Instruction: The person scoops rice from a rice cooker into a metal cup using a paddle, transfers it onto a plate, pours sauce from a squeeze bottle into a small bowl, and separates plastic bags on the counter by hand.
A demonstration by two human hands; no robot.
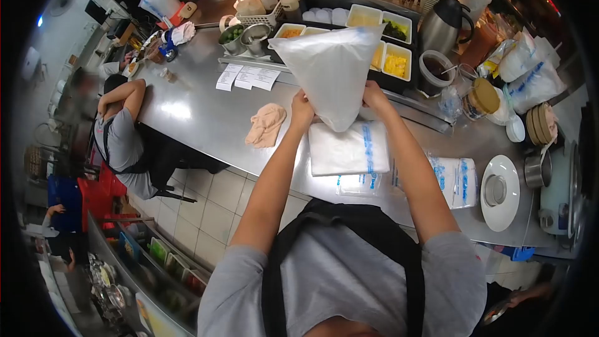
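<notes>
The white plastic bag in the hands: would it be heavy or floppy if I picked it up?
Probably light: the white plastic bag looks like thin film, with no contents showing. Likely floppy too, since its upper edge looks bent and creased. Perhaps slippery, as its surface looks smooth.

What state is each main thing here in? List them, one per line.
White plastic bag: held up by left hand and right hand
White plastic bundle: lying flat
Peach cloth: crumpled
Paper slips: lying flat
Metal jug: upright
Yellow food tub: uncovered, filled
White plate: face up
</notes>
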